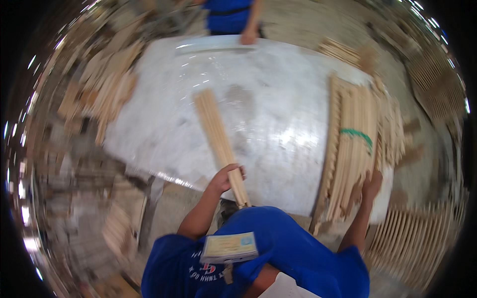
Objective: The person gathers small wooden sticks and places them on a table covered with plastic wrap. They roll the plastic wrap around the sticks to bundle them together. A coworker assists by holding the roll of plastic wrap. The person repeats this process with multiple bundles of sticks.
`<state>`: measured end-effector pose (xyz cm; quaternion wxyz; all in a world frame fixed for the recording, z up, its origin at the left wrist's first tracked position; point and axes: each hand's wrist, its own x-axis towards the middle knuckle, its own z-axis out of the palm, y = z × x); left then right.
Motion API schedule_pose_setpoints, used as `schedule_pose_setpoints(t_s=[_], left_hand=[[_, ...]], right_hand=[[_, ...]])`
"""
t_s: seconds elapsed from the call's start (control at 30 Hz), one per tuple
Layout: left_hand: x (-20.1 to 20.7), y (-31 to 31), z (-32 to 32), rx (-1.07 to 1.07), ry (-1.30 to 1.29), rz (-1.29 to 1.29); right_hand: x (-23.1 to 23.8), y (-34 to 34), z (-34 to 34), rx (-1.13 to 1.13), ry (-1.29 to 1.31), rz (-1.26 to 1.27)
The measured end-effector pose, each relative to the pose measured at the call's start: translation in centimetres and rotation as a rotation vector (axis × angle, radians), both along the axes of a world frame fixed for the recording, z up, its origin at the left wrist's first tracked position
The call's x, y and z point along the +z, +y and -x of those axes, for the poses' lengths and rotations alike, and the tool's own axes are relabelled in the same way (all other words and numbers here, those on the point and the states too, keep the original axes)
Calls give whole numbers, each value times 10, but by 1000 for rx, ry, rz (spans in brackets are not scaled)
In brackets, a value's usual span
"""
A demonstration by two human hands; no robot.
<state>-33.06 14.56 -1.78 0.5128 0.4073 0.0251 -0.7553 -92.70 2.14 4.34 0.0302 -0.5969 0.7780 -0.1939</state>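
Note:
My left hand (228, 178) is closed around a small bundle of pale wooden strips (213, 124). The strips lie together, slanting from near my waist toward the middle of the white tabletop (283, 104). At the right, my right hand (371, 184) reaches to the edge of a large stack of wooden strips (350, 164). Its fingers are smeared by motion, so their grip does not show. A green band (357, 133) crosses that stack, whose left edge looks notched.
Across the table stands a person in blue (228, 17), one hand on a clear plastic roll (213, 44) at the far edge. More wood is piled at the left (107, 84), at the far right corner (340, 52) and in a slatted stack (412, 238) at the lower right.

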Motion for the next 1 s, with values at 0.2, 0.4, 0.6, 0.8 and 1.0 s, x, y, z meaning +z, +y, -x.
schedule_pose_setpoints(t_s=[0.2, 0.4, 0.6, 0.8, 1.0], left_hand=[[16, -2, 9, 8, -95, 141], [116, -48, 10, -318, -776, 521], [161, -71, -36, -181, -1380, 812], [72, -48, -92, 3, -1148, 1016], [45, -42, -111, -60, -1112, 1063]], right_hand=[[21, -29, -209, 405, -958, -108], [89, -47, -396, 883, -1210, -298], [173, -26, -465, 1082, -1694, 263], [136, 19, -538, 1174, -1168, 277], [128, 55, -578, 1115, -1206, 138]])
